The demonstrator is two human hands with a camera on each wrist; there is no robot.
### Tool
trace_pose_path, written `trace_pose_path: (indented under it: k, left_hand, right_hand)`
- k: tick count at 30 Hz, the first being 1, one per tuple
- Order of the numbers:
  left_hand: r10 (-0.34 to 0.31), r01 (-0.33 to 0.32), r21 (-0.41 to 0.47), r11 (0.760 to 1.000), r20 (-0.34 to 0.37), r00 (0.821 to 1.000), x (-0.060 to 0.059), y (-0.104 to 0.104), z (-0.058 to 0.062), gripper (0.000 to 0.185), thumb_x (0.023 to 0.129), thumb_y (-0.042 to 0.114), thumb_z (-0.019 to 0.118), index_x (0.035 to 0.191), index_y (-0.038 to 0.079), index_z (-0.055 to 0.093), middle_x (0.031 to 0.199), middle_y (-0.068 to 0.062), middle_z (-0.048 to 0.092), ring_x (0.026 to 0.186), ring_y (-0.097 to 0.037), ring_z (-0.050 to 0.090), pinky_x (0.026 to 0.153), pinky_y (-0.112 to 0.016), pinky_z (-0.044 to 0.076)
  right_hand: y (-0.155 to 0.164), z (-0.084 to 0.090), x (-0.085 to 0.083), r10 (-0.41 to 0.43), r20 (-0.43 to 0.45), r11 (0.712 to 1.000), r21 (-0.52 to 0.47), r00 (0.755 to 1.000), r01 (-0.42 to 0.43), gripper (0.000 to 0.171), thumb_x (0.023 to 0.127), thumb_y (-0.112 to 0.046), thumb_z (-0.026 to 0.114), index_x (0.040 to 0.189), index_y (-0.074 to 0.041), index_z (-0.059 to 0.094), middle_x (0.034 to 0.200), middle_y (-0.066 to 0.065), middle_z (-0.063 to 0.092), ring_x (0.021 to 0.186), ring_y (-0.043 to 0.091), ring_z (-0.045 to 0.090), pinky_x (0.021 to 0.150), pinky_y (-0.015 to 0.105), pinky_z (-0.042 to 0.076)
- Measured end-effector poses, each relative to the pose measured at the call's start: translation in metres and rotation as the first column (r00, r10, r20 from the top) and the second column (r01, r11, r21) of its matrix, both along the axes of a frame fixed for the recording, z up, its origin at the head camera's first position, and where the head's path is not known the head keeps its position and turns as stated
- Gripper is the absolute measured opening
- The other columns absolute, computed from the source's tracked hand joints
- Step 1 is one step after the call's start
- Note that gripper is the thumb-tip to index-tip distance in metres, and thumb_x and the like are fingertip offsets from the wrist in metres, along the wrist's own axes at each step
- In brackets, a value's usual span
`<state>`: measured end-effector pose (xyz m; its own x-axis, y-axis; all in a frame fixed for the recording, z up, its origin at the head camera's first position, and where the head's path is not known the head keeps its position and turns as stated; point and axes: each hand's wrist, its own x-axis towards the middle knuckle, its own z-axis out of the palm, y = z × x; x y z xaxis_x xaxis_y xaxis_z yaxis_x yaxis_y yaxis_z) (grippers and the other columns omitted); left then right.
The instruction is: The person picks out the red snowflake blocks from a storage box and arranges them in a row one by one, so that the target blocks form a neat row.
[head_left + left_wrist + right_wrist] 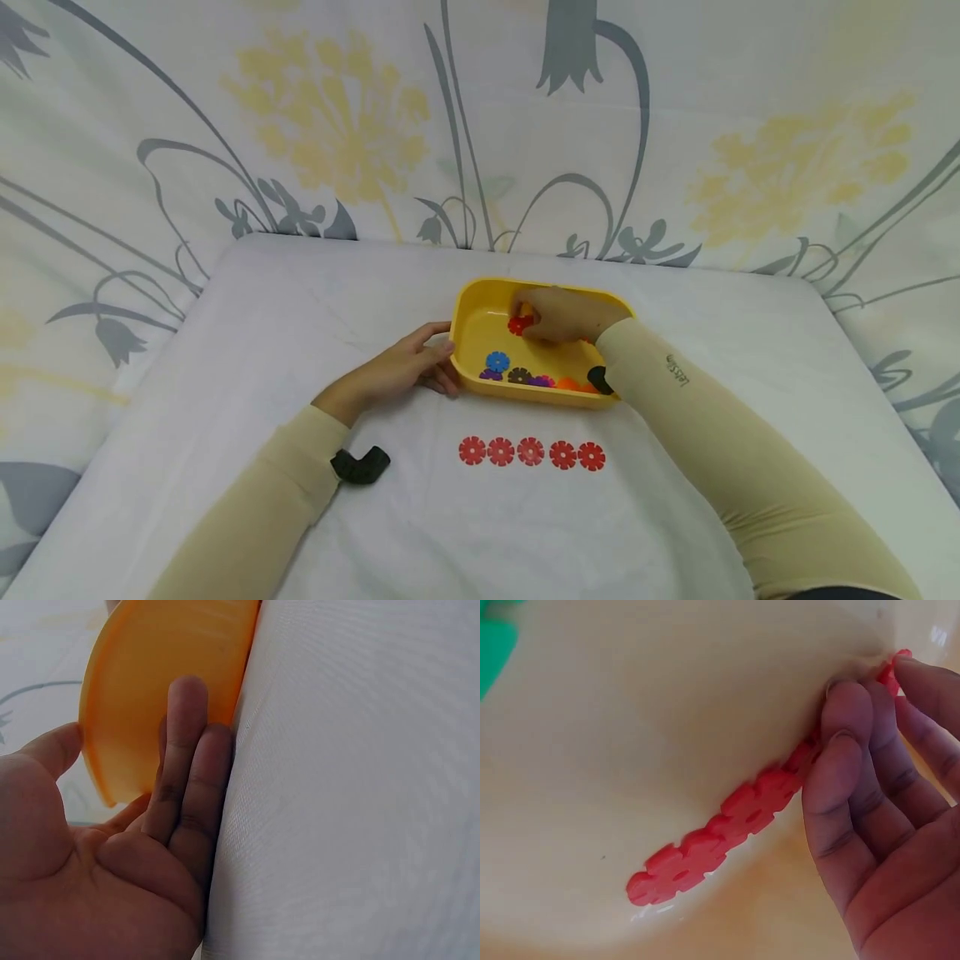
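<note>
Pinched between the fingertips of the right hand [558, 315] is a red snowflake disc [517, 324], so this grip is closed on the disc; in the right wrist view the fingers [847, 742] curl over the edge of the disc [720, 836], which stands on its edge against the pale inner floor of the yellow tray [471, 333]. That hand is inside the tray, at its far side, and the beige sleeve [675, 392] crosses the near right corner of the tray. The left hand [401, 367] lies on the desk [262, 333] at the left end of the tray, with straight fingers [184, 750] that rest flat against the outer wall of the tray [150, 675] and the thumb above the rim; this grip is open and holds nothing, it only touches the tray. In the near part of the tray lie other discs: a blue disc [497, 362], a purple disc [491, 375], a dark brown disc [518, 376] and an orange disc [567, 384], close to each other. On the white cloth in front of the tray, five red discs [531, 452] lie flat in one straight row, just beside one another. A black strap [361, 465] shows at the left wrist. Behind the desk hangs a cloth with yellow and grey flowers [337, 108].
</note>
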<state>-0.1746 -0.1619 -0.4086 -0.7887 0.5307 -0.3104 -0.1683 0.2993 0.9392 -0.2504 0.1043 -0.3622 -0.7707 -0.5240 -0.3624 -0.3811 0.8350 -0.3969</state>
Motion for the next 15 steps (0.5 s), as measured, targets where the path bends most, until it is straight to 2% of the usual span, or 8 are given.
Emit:
trace_pose_path:
  k: [7,15]
  left_hand:
    - [0.007,-0.007,-0.002,1.0,-0.011,1.0,-0.0009,0.0004,0.0001,0.059,0.107,0.044,0.04,0.158,0.022,0.021,0.107,-0.015,0.072,0.097,-0.024,0.071,0.096,-0.034,0.057]
    - [0.012,-0.012,-0.009,1.0,0.01,1.0,-0.0003,0.0002,-0.0013,0.06,0.107,0.044,0.042,0.158,0.023,0.02,0.106,-0.014,0.072,0.097,-0.023,0.071,0.097,-0.033,0.056]
  right_hand:
    - [-0.001,-0.0001,-0.0007,0.019,-0.014,1.0,0.0,1.0,-0.019,0.025,0.094,-0.014,0.07,0.116,-0.011,0.059,0.093,0.007,0.061,0.077,0.019,0.057,0.071,0.023,0.05]
    - [-0.0005,0.0005,0.0004,0.004,0.061,1.0,-0.003,0.998,-0.004,0.026,0.092,-0.017,0.074,0.111,-0.012,0.057,0.09,0.007,0.059,0.077,0.02,0.057,0.069,0.025,0.049]
